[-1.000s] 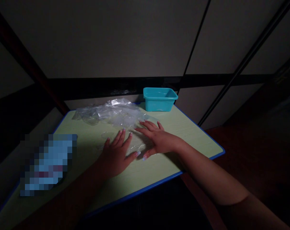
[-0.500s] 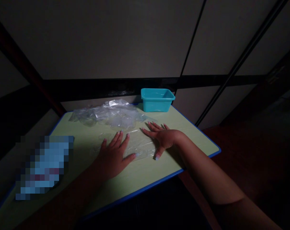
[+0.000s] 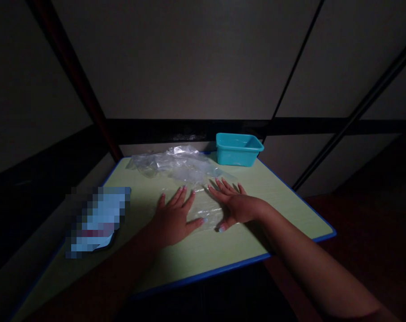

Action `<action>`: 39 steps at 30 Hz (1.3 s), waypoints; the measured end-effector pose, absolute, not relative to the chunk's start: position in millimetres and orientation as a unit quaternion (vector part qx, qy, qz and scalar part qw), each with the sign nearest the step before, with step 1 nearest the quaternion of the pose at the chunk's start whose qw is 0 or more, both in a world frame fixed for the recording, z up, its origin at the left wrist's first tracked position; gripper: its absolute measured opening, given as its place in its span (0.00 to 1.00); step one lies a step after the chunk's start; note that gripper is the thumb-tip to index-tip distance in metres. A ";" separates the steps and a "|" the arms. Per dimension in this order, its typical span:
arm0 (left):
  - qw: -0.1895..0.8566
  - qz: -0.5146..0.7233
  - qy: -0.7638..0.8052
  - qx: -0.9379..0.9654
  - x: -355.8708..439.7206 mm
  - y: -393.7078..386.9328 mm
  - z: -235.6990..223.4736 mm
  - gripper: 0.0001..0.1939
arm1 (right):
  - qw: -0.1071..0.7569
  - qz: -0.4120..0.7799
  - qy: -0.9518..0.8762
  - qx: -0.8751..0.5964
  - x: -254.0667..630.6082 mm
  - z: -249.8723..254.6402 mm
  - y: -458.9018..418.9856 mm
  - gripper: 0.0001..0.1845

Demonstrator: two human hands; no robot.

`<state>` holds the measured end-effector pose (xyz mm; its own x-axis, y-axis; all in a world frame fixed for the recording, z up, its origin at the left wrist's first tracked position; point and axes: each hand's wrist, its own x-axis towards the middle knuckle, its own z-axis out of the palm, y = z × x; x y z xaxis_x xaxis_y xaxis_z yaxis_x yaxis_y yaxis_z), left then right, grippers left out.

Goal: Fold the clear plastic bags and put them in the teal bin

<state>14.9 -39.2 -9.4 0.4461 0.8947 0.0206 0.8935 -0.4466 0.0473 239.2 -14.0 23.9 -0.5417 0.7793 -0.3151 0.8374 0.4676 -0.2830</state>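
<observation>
A clear plastic bag point(image 3: 207, 209) lies flat on the light green table point(image 3: 176, 273). My left hand point(image 3: 174, 219) rests palm down on its left part with the fingers spread. On the right part lies my right hand point(image 3: 238, 205), also flat, fingers apart and thumb toward me. Neither hand grips anything. Parts of the bag are hidden beneath both palms. Just beyond the fingertips is a crumpled heap of clear plastic bags point(image 3: 179, 163).
A turquoise plastic basket point(image 3: 238, 154) stands at the table's back right. At the left lies a blurred-out device with a lit screen point(image 3: 104, 214). The table has a blue rim, and pale panels point(image 3: 189, 62) rise behind it.
The whole view has shifted, so the table and things appear farther right. My hands stay flat on the plastic bag and sit slightly closer together.
</observation>
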 end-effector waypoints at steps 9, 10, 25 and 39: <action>0.028 0.034 0.520 0.853 13.6 -38.0 -6.6 0.46 | 0.055 -0.195 0.850 0.487 242.9 22.9 -12.3 0.64; 0.026 0.036 0.521 0.852 13.5 -37.7 -6.6 0.47 | 0.055 -0.195 0.850 0.487 243.0 22.5 -12.2 0.64; 0.043 0.035 0.504 0.862 16.6 -40.7 -2.2 0.51 | 0.062 -0.197 0.856 0.475 243.3 23.2 -13.2 0.63; 0.064 -0.003 0.522 0.851 13.8 -38.8 -3.1 0.53 | 0.086 -0.210 0.853 0.470 248.3 26.8 -12.6 0.65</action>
<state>13.8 -38.8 -3.1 0.4550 0.8876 -0.0720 0.8883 -0.4468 0.1066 248.3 -12.6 26.8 -0.5430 0.7657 -0.3449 0.8382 0.4693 -0.2777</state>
